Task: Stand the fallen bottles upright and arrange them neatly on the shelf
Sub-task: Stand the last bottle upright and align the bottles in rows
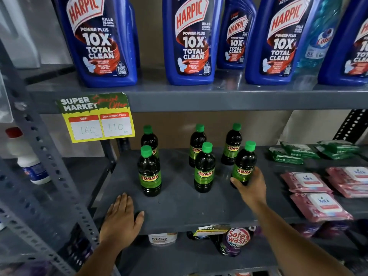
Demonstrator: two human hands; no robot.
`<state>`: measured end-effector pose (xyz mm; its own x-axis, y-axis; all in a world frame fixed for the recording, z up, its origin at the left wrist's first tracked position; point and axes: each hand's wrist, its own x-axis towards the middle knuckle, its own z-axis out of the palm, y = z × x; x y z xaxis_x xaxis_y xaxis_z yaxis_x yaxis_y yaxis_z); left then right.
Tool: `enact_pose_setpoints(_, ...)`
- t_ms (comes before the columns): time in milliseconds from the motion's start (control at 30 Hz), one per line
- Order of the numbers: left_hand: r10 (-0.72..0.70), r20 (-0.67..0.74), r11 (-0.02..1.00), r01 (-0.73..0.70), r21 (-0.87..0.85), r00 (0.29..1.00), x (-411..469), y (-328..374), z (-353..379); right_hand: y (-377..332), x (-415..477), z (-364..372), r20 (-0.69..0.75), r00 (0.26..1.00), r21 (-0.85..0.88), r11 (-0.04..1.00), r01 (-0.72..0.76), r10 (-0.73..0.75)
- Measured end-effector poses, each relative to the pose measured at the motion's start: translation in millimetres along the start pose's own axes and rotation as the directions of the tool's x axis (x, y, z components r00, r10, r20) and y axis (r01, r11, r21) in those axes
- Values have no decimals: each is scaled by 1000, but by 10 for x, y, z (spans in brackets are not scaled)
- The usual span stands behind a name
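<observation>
Green-capped dark bottles, six in all, stand upright on the grey shelf (179,208), so no fallen one is visible here; what seems left is tidying the rows. Taking the front middle bottle (204,168) as the landmark: one bottle (197,145) stands just behind it, another (232,145) behind and to its right, and two, (149,171) and (149,139), stand well apart to its left, one behind the other. The front right bottle (244,164) is just to its right, and the right hand (250,185) wraps its lower body, thumb across the front and fingers curled round the far side. The left hand (120,222) lies flat and open on the shelf's front edge, down and left of the landmark, holding nothing.

The spacing is uneven, so the held bottle probably needs sliding into line. A low grip on a tall narrow bottle could tip it, and a knock would topple its close neighbours. The wrist also passes near the pink wipe packs (316,206) to the right.

Each bottle is capped and looks nearly full of dark liquid.
</observation>
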<state>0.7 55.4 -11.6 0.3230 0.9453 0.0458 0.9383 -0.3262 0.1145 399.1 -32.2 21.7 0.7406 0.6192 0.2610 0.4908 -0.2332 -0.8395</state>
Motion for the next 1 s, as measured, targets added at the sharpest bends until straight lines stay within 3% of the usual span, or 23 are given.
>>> enact_pose_setpoints(100,4,4,1000,-4,5,1000,9,8,-17,44,93,-53,71,997,-55,998,-6,10)
enact_pose_setpoints(267,9,12,1000,-9,11,1000,7,8,-18,41,110,-50,158,984,-1,997,-79,79)
enact_pose_setpoints(833,23,5,999,-22,-41,1000,-20,32,-44,200,-683,-482,98,995,74,997,-2,-5)
enact_pose_setpoints(933,14,17,999,-14,-37,1000,-25,38,-66,217,-876,-454,-69,997,14,999,43,-42)
enact_pose_setpoints(1000,9,19,999,-9,-33,1000,-34,47,-74,194,-1107,-365,-142,960,-94,969,230,-241)
